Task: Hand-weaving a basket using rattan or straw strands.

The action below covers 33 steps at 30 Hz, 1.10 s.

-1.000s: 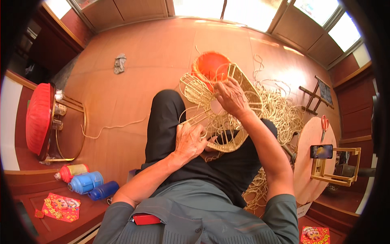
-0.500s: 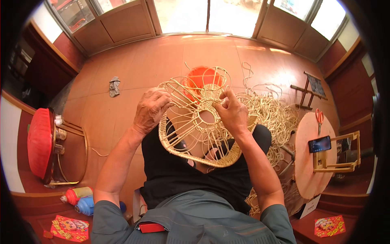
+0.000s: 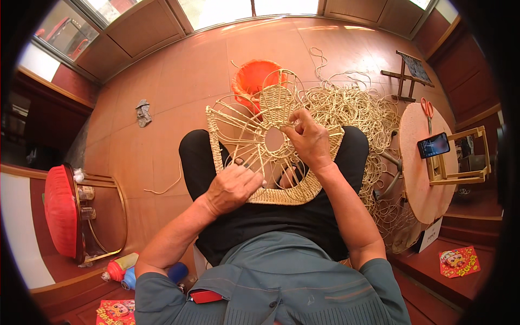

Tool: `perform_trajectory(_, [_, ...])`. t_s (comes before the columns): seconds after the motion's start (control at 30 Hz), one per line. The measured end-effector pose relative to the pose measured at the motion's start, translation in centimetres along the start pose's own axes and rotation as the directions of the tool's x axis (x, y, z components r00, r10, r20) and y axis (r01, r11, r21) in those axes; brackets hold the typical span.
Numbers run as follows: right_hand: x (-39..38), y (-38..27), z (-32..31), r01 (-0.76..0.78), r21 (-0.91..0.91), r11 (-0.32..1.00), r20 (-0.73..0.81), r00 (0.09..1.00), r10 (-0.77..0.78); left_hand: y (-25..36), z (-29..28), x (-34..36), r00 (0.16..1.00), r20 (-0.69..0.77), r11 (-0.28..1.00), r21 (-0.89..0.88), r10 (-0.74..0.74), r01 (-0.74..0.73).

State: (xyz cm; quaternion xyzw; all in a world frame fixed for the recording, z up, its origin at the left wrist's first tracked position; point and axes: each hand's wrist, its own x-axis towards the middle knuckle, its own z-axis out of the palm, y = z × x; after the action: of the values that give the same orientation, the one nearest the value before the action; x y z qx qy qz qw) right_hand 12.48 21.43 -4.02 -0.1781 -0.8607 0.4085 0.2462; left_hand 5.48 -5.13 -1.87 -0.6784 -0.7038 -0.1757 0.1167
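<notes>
A half-woven straw-cord frame rests over my thighs, with a round central opening, spokes and a tightly woven panel at the top. My left hand is closed on the frame's lower-left spokes, its fingertips partly hidden. My right hand has curled fingers gripping the weave just right of the central opening. A loose heap of pale straw cord spreads on the floor to the right, and an orange bucket stands behind the frame.
A round board at the right bears scissors, a phone and a wooden stand. A folding stool stands beyond. At left are a red cushioned chair, bottles and a crumpled rag.
The frame has been turned and shifted on my lap. My left hand went up to its upper-left part, then down to the lower-left spokes. My right hand moved in toward the centre.
</notes>
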Motion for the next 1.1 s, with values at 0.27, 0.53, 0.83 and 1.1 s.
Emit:
perform_trajectory(0.27, [-0.3,-0.1,0.2,0.049,-0.003,0.999,-0.016,0.999,-0.049,3.6,1.5,0.0,0.98,0.093,0.981,-0.065,-0.175,0.181])
perform_trajectory(0.53, [-0.8,0.5,-0.2,0.046,0.015,0.999,-0.045,0.998,-0.045,4.4,2.1,-0.7,0.962,0.019,0.954,-0.128,-0.271,0.271])
perform_trajectory(0.83, [-1.6,0.0,-0.1,0.165,-0.068,0.984,-0.137,0.975,-0.173,5.2,2.3,-1.3,0.934,0.089,0.937,-0.018,-0.347,0.349])
perform_trajectory(1.1, [-5.4,-3.1,0.4,0.443,-0.238,0.865,-0.165,0.859,-0.485,4.6,2.5,-1.5,0.931,0.049,0.925,-0.104,-0.362,0.365])
